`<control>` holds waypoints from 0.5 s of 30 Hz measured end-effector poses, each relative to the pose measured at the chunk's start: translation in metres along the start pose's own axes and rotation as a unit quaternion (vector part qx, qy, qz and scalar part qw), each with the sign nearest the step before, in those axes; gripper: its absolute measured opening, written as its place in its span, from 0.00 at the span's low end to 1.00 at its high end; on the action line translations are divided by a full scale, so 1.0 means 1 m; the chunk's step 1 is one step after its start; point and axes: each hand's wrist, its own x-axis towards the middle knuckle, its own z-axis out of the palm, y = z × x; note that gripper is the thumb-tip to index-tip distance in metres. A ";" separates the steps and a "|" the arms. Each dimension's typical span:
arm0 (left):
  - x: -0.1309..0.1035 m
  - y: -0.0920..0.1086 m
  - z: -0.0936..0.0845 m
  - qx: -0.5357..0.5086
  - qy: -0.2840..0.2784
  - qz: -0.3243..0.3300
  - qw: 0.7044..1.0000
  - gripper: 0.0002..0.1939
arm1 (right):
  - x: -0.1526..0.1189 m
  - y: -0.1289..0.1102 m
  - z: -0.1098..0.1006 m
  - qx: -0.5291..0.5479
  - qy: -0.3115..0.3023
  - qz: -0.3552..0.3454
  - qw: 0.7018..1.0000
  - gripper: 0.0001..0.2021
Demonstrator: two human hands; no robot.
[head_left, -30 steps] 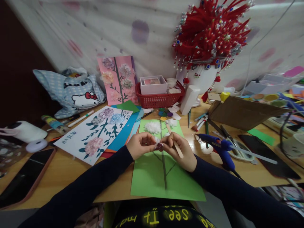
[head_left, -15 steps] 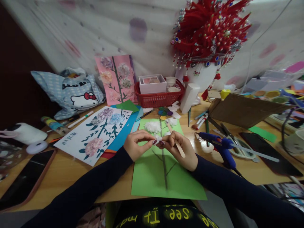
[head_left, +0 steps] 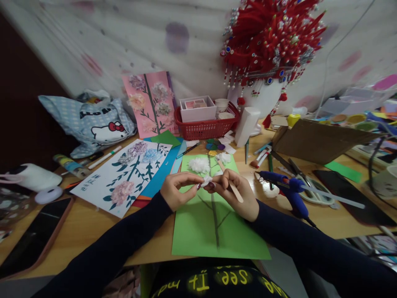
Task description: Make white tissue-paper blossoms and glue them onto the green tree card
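Above a green sheet of paper (head_left: 198, 231) with a dark painted stem, both hands pinch one small crumpled white piece of tissue paper (head_left: 206, 180). My left hand (head_left: 179, 188) grips it between thumb and fingertips. My right hand (head_left: 237, 194) pinches its other side, while a flat wooden craft stick (head_left: 235, 191) is tucked in the same hand, slanting across the fingers. On the sheet's upper part sit a fluffy white paper flower (head_left: 199, 165) and a smaller white flower (head_left: 223, 157). The fingertips partly hide the tissue piece.
Right of the sheet lie a blue glue gun (head_left: 283, 188), scissors (head_left: 299, 173) and brushes (head_left: 262, 157). A finished flower picture (head_left: 102, 190) is on the left, near a phone (head_left: 37, 236). Behind stand a red basket (head_left: 204, 130) and a red beaded headdress (head_left: 273, 45).
The fingers have shifted slightly around the white tissue piece, which shows at a different angle. The view has moved a little; both hands keep their hold above the green sheet.
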 end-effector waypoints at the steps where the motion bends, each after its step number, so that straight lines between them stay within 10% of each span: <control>1: 0.000 0.000 -0.001 0.001 -0.003 0.011 1.000 0.07 | 0.000 0.000 0.000 0.004 0.001 0.002 1.000 0.18; 15: 0.001 0.000 0.004 0.047 0.028 0.007 0.998 0.04 | -0.002 0.006 -0.001 -0.053 0.004 -0.044 0.998 0.16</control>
